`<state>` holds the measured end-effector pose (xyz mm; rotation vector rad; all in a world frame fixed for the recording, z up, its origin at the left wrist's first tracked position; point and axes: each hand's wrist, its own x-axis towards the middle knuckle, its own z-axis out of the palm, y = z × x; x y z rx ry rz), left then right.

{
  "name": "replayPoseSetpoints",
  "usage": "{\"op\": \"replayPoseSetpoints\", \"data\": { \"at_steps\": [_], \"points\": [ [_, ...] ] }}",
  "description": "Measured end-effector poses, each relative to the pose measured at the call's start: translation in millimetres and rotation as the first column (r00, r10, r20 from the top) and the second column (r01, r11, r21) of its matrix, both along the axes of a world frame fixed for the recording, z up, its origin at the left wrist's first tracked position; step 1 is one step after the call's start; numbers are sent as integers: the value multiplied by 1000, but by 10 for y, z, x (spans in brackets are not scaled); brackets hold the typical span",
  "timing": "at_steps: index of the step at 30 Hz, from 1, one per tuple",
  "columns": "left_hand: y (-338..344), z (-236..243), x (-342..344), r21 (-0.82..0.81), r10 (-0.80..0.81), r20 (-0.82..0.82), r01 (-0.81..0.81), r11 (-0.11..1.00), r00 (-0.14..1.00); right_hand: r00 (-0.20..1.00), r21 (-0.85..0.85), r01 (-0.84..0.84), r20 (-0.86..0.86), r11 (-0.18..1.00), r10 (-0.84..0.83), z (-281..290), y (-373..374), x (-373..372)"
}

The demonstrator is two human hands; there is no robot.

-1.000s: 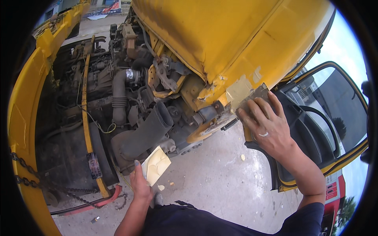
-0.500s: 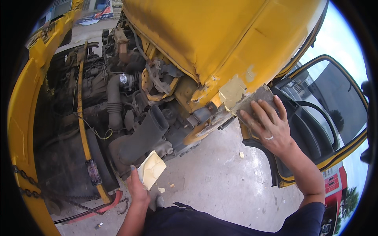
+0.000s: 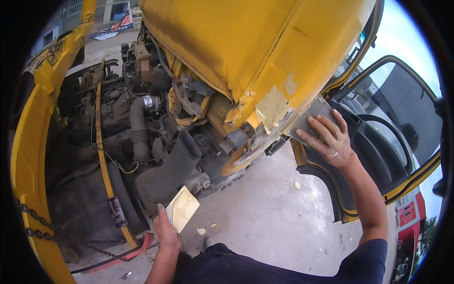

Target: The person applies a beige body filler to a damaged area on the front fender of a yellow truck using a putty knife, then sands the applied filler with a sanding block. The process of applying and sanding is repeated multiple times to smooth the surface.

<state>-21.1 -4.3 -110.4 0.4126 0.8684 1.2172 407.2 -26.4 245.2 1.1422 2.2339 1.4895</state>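
Note:
My right hand [image 3: 327, 139] grips a wide, thin grey spreader [image 3: 319, 107] with fingers flat across it, pressed on the lower rear corner of the tilted yellow truck cab [image 3: 246, 42]. Beside it lies a ragged patch of beige putty [image 3: 273, 109], with chipped paint around. Low in the centre, my left hand [image 3: 165, 229] holds a small board topped with cream putty [image 3: 184, 206], thumb along its edge. It is beside a large dark intake duct [image 3: 177, 158] of the exposed engine.
An open cab door [image 3: 378, 156] stands at the right, with a red vehicle [image 3: 407, 213] behind. At the left are a yellow body panel [image 3: 33, 151], a hanging chain [image 3: 35, 217] and a yellow bar [image 3: 101, 156]. Concrete ground [image 3: 265, 213] with putty flakes shows below.
My right hand and spreader have shifted slightly rightward along the cab edge, and the beige patch beside them shows more of its surface. The putty board in my left hand sits slightly lower.

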Motion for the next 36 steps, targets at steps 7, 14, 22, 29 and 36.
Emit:
{"op": "replayPoseSetpoints", "data": {
  "at_steps": [7,14,22,29,36],
  "points": [
    [-66,136,192,92,90,-41,-86,992,995,983,85,-173,-48,981,178,-124,393,60],
    [-393,143,632,40,186,-53,-184,982,981,931,112,-361,-8,926,365,-247,730,702],
    [-670,73,1039,31,301,-78,-299,954,951,891,159,-431,-79,888,447,-315,435,986],
    [-807,254,1264,51,295,-55,-293,955,954,868,146,-477,-81,867,491,-393,791,683],
    [-917,208,1219,21,361,-81,-360,933,929,883,100,-459,-62,883,466,-452,913,1045]
  ]
}}
